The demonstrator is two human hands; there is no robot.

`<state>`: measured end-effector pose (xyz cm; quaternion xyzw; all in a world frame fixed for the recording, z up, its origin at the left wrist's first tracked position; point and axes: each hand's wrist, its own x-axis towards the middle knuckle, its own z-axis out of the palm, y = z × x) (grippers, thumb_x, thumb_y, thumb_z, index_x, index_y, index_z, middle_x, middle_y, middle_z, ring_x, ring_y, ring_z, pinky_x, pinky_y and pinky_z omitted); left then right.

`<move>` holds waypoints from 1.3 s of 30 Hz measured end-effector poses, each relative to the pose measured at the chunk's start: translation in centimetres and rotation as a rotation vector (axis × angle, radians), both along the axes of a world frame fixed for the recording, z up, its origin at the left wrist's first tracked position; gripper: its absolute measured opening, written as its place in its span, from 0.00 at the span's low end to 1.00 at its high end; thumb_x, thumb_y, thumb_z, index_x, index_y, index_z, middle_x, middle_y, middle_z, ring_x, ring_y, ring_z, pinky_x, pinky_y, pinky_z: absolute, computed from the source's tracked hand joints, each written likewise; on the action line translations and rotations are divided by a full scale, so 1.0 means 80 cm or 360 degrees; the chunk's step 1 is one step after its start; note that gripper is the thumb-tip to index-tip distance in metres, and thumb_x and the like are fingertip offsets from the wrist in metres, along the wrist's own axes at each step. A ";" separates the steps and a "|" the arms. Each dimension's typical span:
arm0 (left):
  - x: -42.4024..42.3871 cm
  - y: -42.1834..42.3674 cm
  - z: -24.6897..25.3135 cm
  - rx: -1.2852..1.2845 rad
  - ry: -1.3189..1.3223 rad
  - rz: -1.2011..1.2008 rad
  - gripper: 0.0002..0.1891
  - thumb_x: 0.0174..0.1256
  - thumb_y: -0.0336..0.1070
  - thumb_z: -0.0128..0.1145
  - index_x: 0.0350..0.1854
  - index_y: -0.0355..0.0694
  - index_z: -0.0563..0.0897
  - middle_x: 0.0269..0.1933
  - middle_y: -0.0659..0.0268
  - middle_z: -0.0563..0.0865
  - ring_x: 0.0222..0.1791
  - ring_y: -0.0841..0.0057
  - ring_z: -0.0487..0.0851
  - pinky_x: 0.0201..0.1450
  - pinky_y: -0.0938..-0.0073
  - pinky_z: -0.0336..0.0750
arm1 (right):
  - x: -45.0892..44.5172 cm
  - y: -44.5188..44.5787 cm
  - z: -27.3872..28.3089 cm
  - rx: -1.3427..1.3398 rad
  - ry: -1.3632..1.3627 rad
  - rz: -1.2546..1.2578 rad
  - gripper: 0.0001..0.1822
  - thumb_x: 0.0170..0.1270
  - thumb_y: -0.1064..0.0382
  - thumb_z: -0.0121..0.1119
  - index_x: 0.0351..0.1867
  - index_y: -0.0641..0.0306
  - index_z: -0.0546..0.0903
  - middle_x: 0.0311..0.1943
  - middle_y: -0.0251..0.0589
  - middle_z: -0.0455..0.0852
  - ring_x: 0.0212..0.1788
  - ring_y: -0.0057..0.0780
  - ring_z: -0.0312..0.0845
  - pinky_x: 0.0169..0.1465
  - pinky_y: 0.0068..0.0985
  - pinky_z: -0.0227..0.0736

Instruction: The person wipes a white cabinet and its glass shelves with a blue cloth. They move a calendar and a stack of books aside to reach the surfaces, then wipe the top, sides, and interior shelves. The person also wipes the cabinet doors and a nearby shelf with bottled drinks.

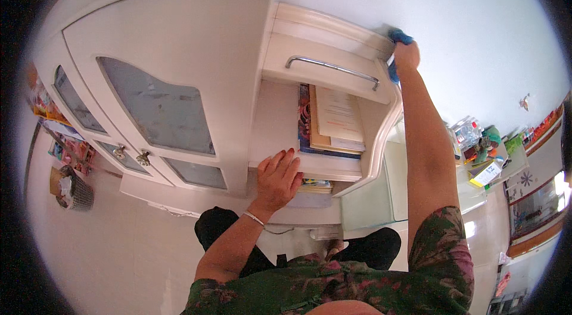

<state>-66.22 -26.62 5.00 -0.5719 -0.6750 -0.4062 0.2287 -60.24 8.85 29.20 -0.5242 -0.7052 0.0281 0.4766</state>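
Note:
My right hand (407, 55) is shut on a blue cloth (401, 36), at the outer end of a cream wooden shelf unit (389, 125) and close to the white wall. Part of the cloth hangs down beside the unit's side; the rest is bunched in the fingers. My left hand (278, 179) holds nothing and lies palm down over the front edge of a lower shelf board (333, 168), fingers slightly apart. Beyond its fingertips, a stack of books and papers (338, 114) lies on that board. A drawer front with a curved metal handle (333, 69) is above the stack.
A tall cabinet (232, 91) with glazed doors and ornate knobs (143, 158) adjoins the shelf unit on the left. More papers (315, 186) lie on a lower level. A glass-topped surface (368, 190) is at right, near plastic bottles (467, 132). A wastebasket (80, 192) stands far left.

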 end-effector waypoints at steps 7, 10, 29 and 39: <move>0.001 0.001 -0.003 0.0005 -0.0078 -0.0002 0.17 0.55 0.40 0.59 0.46 0.40 0.78 0.55 0.60 0.79 0.56 0.67 0.73 0.59 0.63 0.59 | -0.105 -0.069 -0.018 0.0294 -0.0551 0.0557 0.26 0.56 0.53 0.61 0.50 0.67 0.70 0.44 0.66 0.76 0.48 0.57 0.74 0.52 0.43 0.71; 0.001 -0.002 -0.002 -0.0022 -0.0114 0.0010 0.17 0.55 0.40 0.59 0.47 0.41 0.78 0.56 0.60 0.78 0.56 0.67 0.73 0.59 0.63 0.59 | -0.154 -0.119 -0.015 0.0213 -0.0512 0.0691 0.25 0.52 0.64 0.58 0.54 0.67 0.70 0.42 0.63 0.78 0.48 0.56 0.73 0.53 0.43 0.69; -0.001 0.003 -0.004 -0.0020 -0.0075 -0.0044 0.16 0.55 0.40 0.58 0.45 0.40 0.79 0.56 0.60 0.78 0.55 0.65 0.74 0.59 0.59 0.57 | -0.150 -0.132 -0.003 0.0499 -0.0917 0.0775 0.11 0.56 0.70 0.54 0.41 0.66 0.76 0.43 0.54 0.79 0.46 0.49 0.78 0.50 0.39 0.75; -0.001 0.002 0.000 -0.0019 -0.0031 -0.0031 0.16 0.55 0.39 0.59 0.45 0.40 0.79 0.55 0.60 0.78 0.55 0.68 0.74 0.57 0.64 0.58 | 0.029 0.021 -0.007 0.0295 -0.0997 0.0185 0.11 0.60 0.67 0.44 0.38 0.67 0.77 0.41 0.56 0.82 0.46 0.51 0.78 0.50 0.42 0.73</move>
